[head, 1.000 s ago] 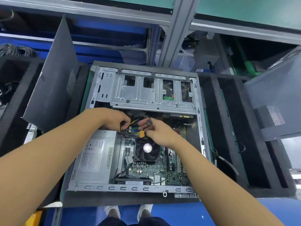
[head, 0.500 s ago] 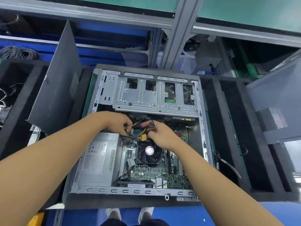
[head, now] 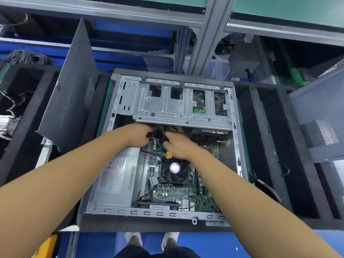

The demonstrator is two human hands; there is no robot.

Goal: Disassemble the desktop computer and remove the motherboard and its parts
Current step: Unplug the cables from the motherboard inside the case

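- Head view: the computer case [head: 149, 213] lies open side up, right below us, between black foam trays [head: 270, 146].
- Inside it we've got the motherboard [head: 173, 192] seated on the case floor, with the CPU fan [head: 175, 169] on top of it at the centre.
- Power supply [head: 115, 179] sits just left of the board; the drive cage [head: 167, 107] spans the far end.
- Left hand [head: 139, 135] is in at the cage's near edge, fingers clamped on a dark cable bundle [head: 157, 134].
- Right hand [head: 178, 146] meets it there, fingers curled onto the same bundle, tips partly tucked under the cage.
- An orange connector [head: 169, 155] hangs just under the right hand, above the fan.
- Out left, a dark side panel [head: 72, 94] stands tilted against the foam.
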